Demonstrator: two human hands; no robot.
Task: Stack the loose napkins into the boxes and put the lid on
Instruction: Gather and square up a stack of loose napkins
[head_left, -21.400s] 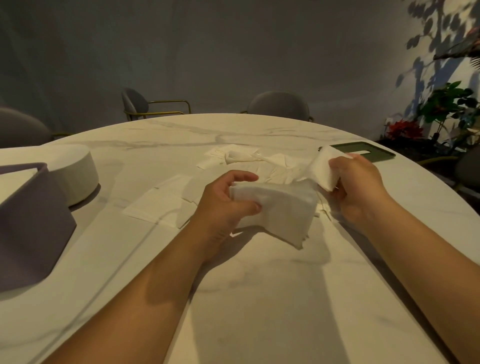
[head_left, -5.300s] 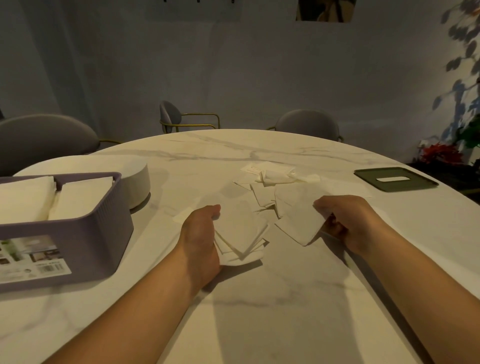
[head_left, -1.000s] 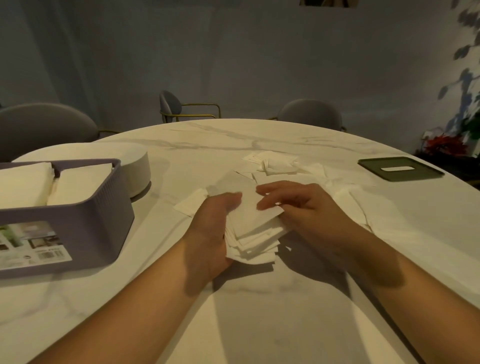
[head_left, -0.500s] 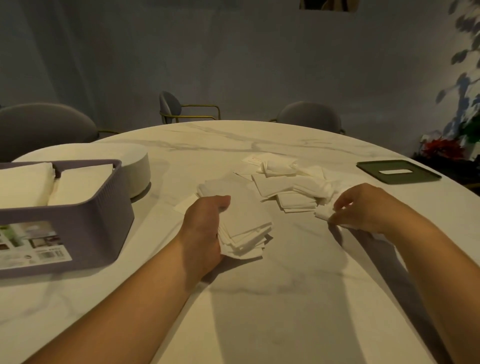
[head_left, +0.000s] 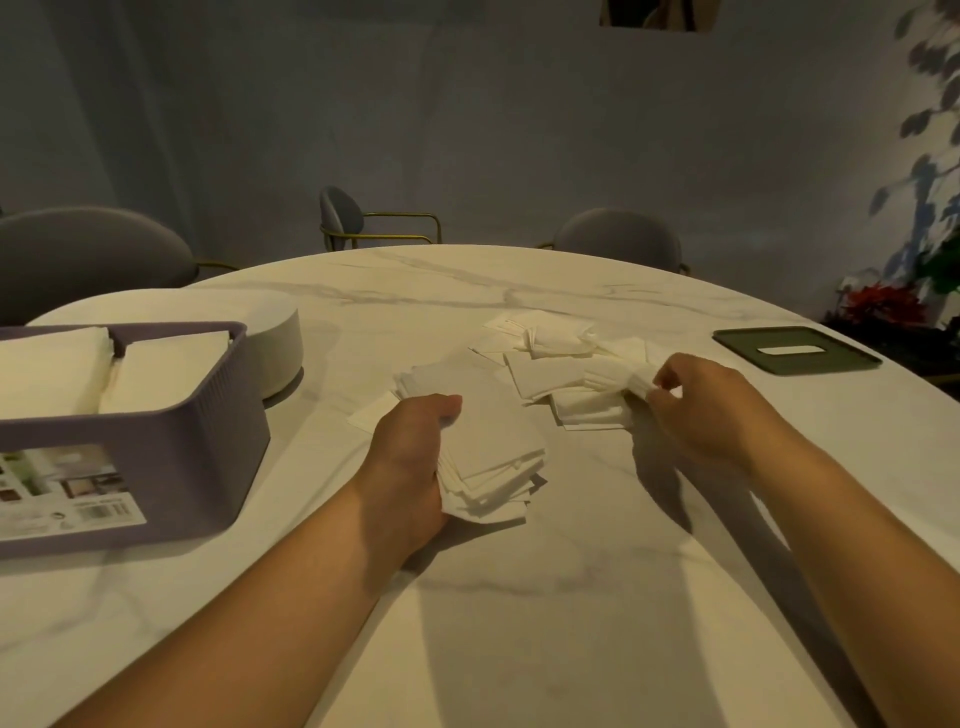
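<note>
Gathering loose napkins (head_left: 545, 371)
Left grip (head_left: 410, 467) is clasping the stack (head_left: 498, 447); right grip (head_left: 696, 410) is pinching a napkin (head_left: 621, 371) — aligning edges matters.

Single head-worn view, looking forward and down over the round white marble table (head_left: 519, 623).
I see from the near edge toward the far edge and the grey wall (head_left: 467, 130); both forearms (head_left: 291, 597) enter from the bottom, close under the lens.

Round marble table (head_left: 519, 613), grey chairs (head_left: 618, 236) behind it, red-flowered plant (head_left: 883, 306) at right.
</note>
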